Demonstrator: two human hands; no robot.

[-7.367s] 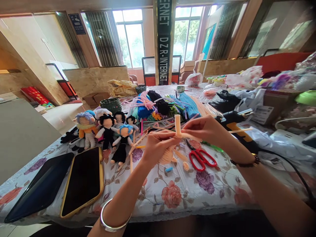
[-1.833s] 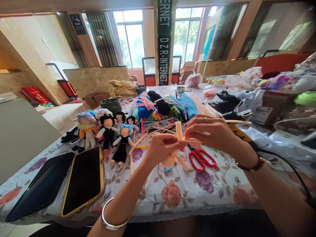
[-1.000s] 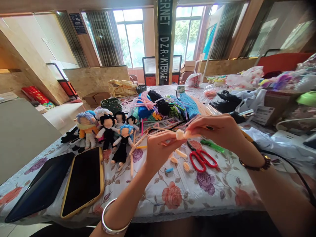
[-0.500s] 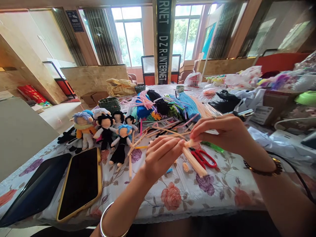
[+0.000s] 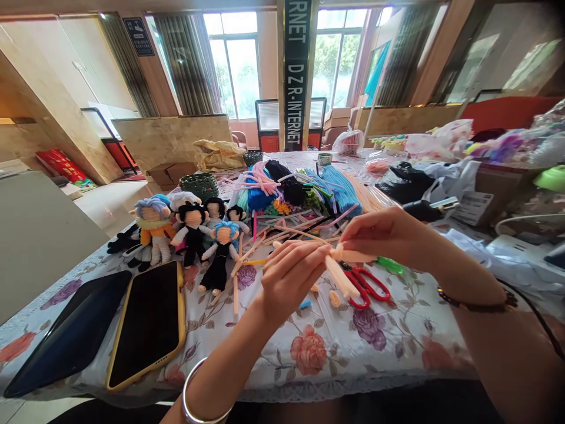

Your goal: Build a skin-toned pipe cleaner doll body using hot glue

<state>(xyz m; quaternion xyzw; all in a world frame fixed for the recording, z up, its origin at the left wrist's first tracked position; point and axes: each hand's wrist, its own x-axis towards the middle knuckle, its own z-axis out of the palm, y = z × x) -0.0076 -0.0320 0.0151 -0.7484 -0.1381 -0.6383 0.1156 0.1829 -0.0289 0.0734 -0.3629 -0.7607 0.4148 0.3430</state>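
Your left hand [image 5: 293,277] and right hand [image 5: 386,240] pinch a pale-peach, fuzzy, stick-shaped piece [image 5: 341,277] between them, one arm of it slanting down toward you. Your forearms come in over the near edge of the white, flower-printed tablecloth [image 5: 265,356], with plain stretches of cloth between them. Room is tighter around your fingers: red-handled metal scissors [image 5: 364,285] lie just behind the piece, small yarn dolls [image 5: 193,238] to the left.
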